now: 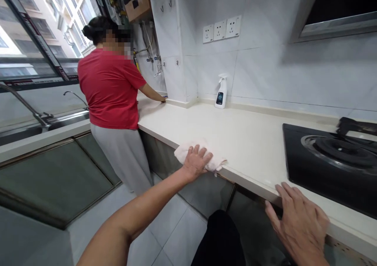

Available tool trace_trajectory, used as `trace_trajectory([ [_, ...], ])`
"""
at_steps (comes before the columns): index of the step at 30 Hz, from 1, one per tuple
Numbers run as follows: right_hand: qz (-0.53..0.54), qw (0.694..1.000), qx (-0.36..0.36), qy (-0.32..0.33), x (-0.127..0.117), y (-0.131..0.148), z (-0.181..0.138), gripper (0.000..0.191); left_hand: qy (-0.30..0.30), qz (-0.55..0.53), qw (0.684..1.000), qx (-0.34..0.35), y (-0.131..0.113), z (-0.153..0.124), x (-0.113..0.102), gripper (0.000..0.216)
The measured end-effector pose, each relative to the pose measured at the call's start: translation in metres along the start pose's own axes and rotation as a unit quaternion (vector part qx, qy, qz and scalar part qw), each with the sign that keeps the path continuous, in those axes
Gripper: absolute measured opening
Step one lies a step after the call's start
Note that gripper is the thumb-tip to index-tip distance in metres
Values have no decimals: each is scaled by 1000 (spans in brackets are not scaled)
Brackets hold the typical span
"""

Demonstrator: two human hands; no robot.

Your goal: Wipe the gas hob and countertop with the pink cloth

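My left hand (pixel 194 163) presses down on a pale pink cloth (pixel 216 161) bunched at the front edge of the cream countertop (pixel 235 132), fingers curled over it. Resting flat on the counter's front edge is my right hand (pixel 297 219), fingers spread and holding nothing, just in front of the black gas hob (pixel 326 168).
A white spray bottle (pixel 221 92) stands at the back by the tiled wall. Another person in a red shirt (pixel 110 89) leans on the counter's far corner. A sink with a tap (pixel 44 119) runs along the left under the window. Wall sockets (pixel 222 29) sit above.
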State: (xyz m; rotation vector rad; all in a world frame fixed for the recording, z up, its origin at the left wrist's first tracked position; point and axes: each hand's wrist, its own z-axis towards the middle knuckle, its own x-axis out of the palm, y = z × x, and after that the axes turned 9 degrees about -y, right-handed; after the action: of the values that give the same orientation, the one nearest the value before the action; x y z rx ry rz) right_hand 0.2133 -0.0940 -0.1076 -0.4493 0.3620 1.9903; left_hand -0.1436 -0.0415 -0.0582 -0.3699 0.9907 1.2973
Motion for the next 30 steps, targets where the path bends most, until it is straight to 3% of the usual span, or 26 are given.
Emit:
trace_trajectory([
  [5, 18, 1000, 4, -3, -7, 4, 3, 57, -44, -43, 995, 80, -85, 27, -11, 66],
  [12, 159, 978, 114, -76, -24, -16, -8, 49, -135, -75, 978, 139, -204, 59, -16, 32],
  [17, 123, 978, 139, -90, -54, -33, -10, 33, -140, -85, 975, 149, -256, 77, -28, 30],
  [19, 100, 978, 145, -108, -62, -28, -6, 31, -131, -110, 975, 139, -257, 79, -33, 30],
  [22, 128, 979, 131, -92, -62, -9, 4, 34, -97, -223, 961, 131, -237, 75, -36, 38],
  [26, 202, 976, 71, -38, -40, 16, 20, 50, -88, -443, 885, 111, -181, 67, -37, 56],
  [28, 184, 982, 46, -18, -28, 23, 32, 56, -87, -527, 840, 97, -151, 68, -40, 46],
  [30, 118, 992, 27, 34, -19, 28, 47, 58, -104, -553, 825, 58, -127, 72, -43, 31],
])
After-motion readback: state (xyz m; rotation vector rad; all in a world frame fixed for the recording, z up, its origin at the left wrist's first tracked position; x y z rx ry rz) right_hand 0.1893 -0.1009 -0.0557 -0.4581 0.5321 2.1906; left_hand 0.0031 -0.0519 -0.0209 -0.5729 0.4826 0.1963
